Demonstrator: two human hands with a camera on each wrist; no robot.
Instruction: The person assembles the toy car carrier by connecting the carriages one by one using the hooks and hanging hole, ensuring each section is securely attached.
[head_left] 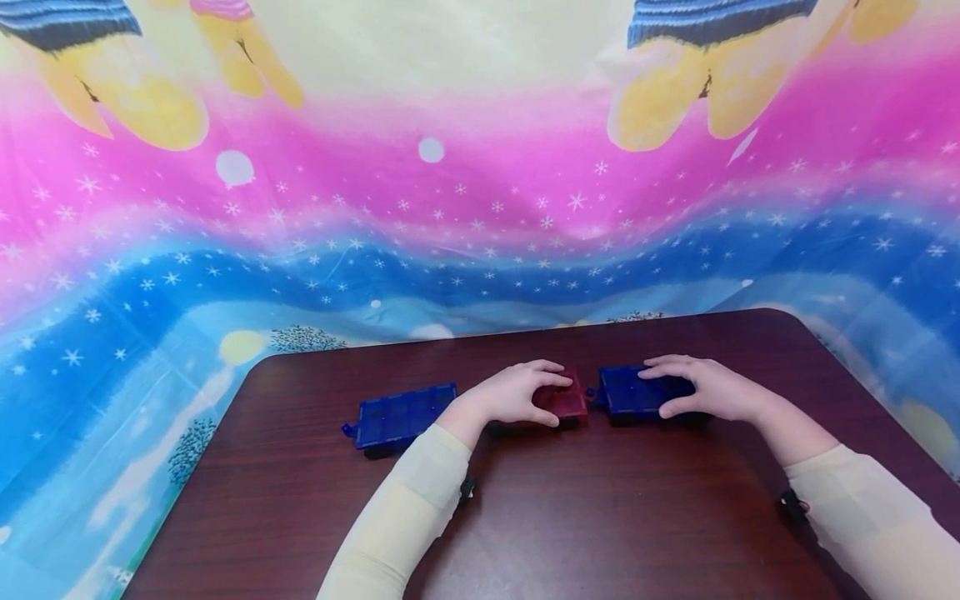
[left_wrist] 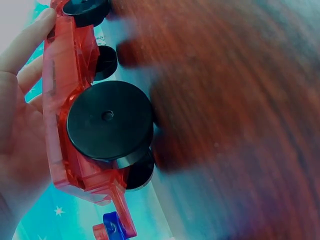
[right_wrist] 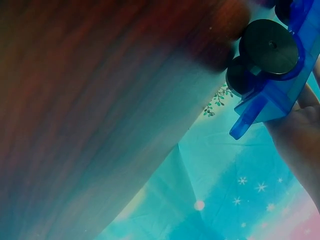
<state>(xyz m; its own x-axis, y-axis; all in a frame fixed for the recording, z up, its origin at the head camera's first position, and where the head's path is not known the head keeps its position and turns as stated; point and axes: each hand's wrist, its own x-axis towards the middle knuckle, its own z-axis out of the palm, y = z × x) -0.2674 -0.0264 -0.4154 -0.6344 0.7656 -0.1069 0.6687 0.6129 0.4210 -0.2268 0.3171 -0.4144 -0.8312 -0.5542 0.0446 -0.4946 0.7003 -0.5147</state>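
My left hand (head_left: pixel 517 393) grips a translucent red toy train car (head_left: pixel 573 398), thumb on its near side and fingers over the far side. In the left wrist view this red car (left_wrist: pixel 62 110) shows black wheels (left_wrist: pixel 110 120) and a hitch with a blue piece (left_wrist: pixel 115 227) at its end. To its right, my right hand (head_left: pixel 708 389) holds a translucent blue car (head_left: pixel 624 392), thumb and fingers across its right part. A small coupling (head_left: pixel 592 393) sits between these two cars. The right wrist view shows the blue car's hitch (right_wrist: pixel 247 119) pointing outward.
A second blue car (head_left: pixel 408 414) stands left of my left hand, its hitch (head_left: pixel 347 430) pointing left and its right end behind my wrist. The dark wooden table (head_left: pixel 570 525) has rounded far corners. A printed cloth (head_left: pixel 450 200) hangs behind it.
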